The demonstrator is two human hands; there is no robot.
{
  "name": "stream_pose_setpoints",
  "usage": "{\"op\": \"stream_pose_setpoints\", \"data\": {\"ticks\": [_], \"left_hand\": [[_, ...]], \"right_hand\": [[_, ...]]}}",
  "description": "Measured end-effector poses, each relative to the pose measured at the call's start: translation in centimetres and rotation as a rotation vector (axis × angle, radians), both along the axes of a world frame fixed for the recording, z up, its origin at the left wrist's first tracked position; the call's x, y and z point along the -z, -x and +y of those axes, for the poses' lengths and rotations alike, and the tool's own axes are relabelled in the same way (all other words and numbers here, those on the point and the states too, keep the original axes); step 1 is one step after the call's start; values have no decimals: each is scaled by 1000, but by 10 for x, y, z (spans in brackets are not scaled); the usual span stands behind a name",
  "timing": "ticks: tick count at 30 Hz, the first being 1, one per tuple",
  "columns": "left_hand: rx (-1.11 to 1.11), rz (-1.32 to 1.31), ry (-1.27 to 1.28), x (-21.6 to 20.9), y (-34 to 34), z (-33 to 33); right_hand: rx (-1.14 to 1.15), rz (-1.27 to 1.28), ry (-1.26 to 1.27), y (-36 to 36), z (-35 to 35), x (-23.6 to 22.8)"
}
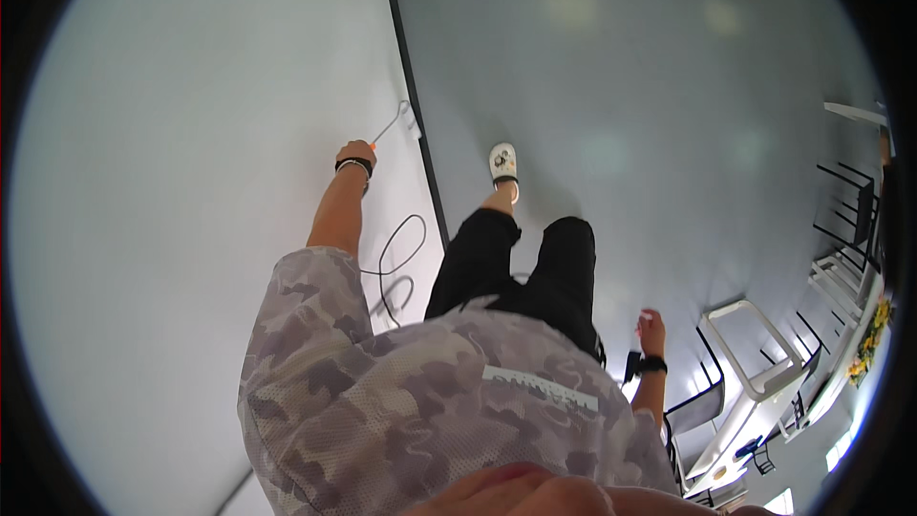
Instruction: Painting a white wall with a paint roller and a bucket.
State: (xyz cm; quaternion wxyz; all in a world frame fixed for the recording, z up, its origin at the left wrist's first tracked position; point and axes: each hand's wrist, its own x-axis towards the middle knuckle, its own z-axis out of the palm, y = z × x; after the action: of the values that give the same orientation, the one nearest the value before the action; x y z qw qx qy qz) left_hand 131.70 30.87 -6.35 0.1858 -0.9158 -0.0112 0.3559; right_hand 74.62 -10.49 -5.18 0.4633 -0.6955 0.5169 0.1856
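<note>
My left hand, with a dark band and a bracelet at its wrist, is reached out in front of the pale wall. Its fingers are closed round something with a small orange part. From there a thin grey cord or rod runs to a small loop near a white fitting low on the wall; I cannot tell which it is. At my right side hangs my right hand, fingers loosely bent and apart, with nothing visible in it. A black rectangular thing shows beside that wrist.
A dark cable loops against the wall below my left arm. Black skirting divides wall from grey floor. To the right stand white tables, black-framed chairs and yellow flowers. My white clog is near the skirting.
</note>
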Motion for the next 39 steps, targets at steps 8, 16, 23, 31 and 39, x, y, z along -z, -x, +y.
{"op": "stream_pose_setpoints", "data": {"ticks": [8,16,23,31,39], "left_hand": [[188,-149,-156,82,-221,-30],[99,-128,-188,151,-262,-55],[327,441,-326,112,-181,-17],[223,5,-214,134,-288,-31],[209,100,-307,144,-260,-34]], "right_hand": [[254,216,-94,-60,5,-24],[175,238,-136,-131,-5,-9],[355,179,-253,-159,-10,-2],[394,305,-260,-133,0,-3],[443,264,-254,-158,-2,-15]]}}
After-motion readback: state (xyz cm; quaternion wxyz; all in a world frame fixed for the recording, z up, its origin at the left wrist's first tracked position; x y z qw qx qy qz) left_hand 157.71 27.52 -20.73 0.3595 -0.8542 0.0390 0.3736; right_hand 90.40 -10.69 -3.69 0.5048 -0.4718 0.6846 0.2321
